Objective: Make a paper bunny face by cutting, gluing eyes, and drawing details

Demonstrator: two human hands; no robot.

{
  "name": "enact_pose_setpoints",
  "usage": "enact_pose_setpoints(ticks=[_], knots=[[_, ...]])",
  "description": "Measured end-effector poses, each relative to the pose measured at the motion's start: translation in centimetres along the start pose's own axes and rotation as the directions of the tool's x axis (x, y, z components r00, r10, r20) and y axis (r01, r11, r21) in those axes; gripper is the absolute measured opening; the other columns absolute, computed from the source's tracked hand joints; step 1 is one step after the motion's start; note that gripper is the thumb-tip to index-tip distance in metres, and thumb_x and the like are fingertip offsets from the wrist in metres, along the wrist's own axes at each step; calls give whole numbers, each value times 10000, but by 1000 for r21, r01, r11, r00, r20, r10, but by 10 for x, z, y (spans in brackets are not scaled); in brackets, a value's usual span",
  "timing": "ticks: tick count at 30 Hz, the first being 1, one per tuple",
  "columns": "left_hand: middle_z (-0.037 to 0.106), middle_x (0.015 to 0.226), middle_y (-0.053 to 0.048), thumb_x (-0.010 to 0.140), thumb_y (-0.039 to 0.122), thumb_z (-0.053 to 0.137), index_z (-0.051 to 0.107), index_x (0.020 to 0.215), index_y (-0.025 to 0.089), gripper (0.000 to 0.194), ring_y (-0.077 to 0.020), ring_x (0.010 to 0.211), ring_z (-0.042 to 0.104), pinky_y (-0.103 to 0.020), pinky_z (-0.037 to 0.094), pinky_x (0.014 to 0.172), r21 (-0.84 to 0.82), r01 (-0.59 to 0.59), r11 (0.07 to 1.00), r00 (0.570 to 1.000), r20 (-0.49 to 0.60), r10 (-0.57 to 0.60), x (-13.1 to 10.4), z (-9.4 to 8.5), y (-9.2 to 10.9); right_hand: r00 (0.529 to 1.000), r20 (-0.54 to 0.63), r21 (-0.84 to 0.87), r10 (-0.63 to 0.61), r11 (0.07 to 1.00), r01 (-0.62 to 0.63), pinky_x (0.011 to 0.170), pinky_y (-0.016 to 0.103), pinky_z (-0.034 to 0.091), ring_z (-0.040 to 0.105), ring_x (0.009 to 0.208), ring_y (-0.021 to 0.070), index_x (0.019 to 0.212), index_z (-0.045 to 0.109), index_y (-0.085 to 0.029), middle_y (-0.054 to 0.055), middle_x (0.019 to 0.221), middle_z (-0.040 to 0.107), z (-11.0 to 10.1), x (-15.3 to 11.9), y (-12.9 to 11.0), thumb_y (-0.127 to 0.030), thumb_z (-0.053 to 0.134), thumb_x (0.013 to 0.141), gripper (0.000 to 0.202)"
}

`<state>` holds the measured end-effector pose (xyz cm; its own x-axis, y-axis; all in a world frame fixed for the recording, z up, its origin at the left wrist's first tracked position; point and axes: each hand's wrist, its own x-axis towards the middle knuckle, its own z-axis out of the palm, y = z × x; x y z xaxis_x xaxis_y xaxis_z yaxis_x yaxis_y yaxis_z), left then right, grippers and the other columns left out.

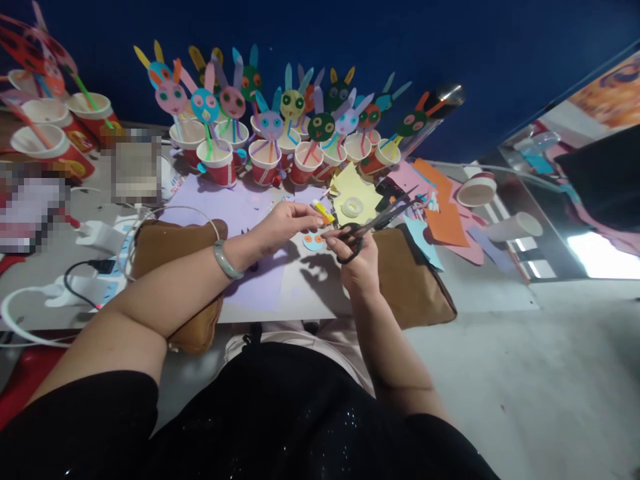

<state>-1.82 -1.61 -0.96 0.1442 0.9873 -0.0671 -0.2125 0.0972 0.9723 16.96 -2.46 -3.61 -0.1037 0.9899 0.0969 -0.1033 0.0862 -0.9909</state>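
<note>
My left hand [290,223] pinches a small yellow piece of paper [325,212] between thumb and fingertips. Wrapped round the black handles of a pair of scissors [383,220], my right hand [359,257] keeps the blades pointing up and to the right. The fingertips of both hands come close together. Just beneath them on the table lies a light blue paper disc [313,245] with two orange eye circles. Beyond the hands, a roll of clear tape [352,207] rests on pale yellow paper [367,187].
Red paper cups [265,163] with paper bunny heads line the back. Orange paper [445,223] and scraps lie at right. Brown leather-like pads [415,280] flank the lilac paper [260,287]. A power strip [113,280] with cables sits at left.
</note>
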Motion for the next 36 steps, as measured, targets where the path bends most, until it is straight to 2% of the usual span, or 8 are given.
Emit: enact_pose_setpoints(ticks=[3, 10, 13, 17, 19, 22, 27, 36], knots=[[717, 697, -11, 625, 389, 869, 775, 723, 158, 268, -125, 723, 612, -302, 494, 764, 32, -5, 999, 1000, 19, 4, 0, 0, -1, 998, -8, -1, -59, 998, 59, 807, 375, 585, 674, 768, 186, 863, 599, -260, -12, 814, 753, 5, 7, -1, -487, 995, 626, 514], [765, 731, -33, 620, 392, 897, 791, 734, 160, 279, -131, 722, 647, -298, 525, 755, 36, -1, 999, 1000, 27, 0, 0, -2, -6, 995, -50, 5, -81, 997, 81, 672, 311, 510, 592, 687, 139, 821, 549, -260, -53, 731, 660, 11, 16, -4, -531, 985, 606, 557], [778, 751, -44, 724, 397, 818, 795, 731, 168, 230, -133, 724, 647, -297, 522, 761, 60, 2, 998, 1000, -10, -2, 2, -1, -6, 998, -49, -24, -33, 999, 32, 713, 337, 521, 577, 703, 154, 819, 530, -270, -42, 728, 627, 11, 16, -8, -561, 961, 642, 549], [794, 797, -66, 900, 410, 604, 799, 733, 179, 345, -140, 723, 652, -306, 520, 771, 73, 72, 995, 993, -95, -65, 4, -1, -3, 998, -59, -43, 14, 999, -17, 749, 369, 520, 583, 739, 185, 835, 506, -280, -18, 753, 606, 10, 16, -11, -582, 933, 653, 554], [791, 794, -60, 881, 372, 612, 794, 730, 180, 305, -138, 729, 649, -301, 513, 769, 84, 77, 994, 992, -102, -68, 4, -1, -2, 998, -53, -39, 33, 999, -35, 741, 370, 517, 576, 733, 184, 843, 493, -282, -15, 759, 607, 9, 17, -11, -587, 932, 647, 569], [770, 767, -38, 772, 331, 743, 791, 749, 171, 169, -132, 747, 639, -294, 502, 778, 100, 35, 994, 997, -66, -28, 2, -1, -1, 998, -53, -36, 37, 999, -39, 720, 360, 510, 548, 704, 169, 844, 477, -282, -20, 751, 607, 10, 17, -10, -585, 930, 646, 580], [771, 791, -34, 636, 298, 870, 778, 792, 147, 236, -132, 762, 649, -309, 511, 791, 48, 37, 998, 999, -6, -36, -1, 1, -3, 999, -50, 2, 15, 1000, -15, 697, 326, 492, 520, 670, 133, 847, 489, -269, -48, 726, 599, 12, 18, -9, -534, 930, 661, 547], [725, 734, -18, 692, 364, 859, 755, 763, 153, 246, -130, 734, 626, -315, 502, 788, 81, 33, 996, 999, -12, -32, -2, 0, -5, 997, -44, 19, 58, 998, -57, 703, 342, 504, 535, 687, 148, 839, 507, -276, -43, 735, 627, 13, 16, -5, -565, 955, 618, 576]])
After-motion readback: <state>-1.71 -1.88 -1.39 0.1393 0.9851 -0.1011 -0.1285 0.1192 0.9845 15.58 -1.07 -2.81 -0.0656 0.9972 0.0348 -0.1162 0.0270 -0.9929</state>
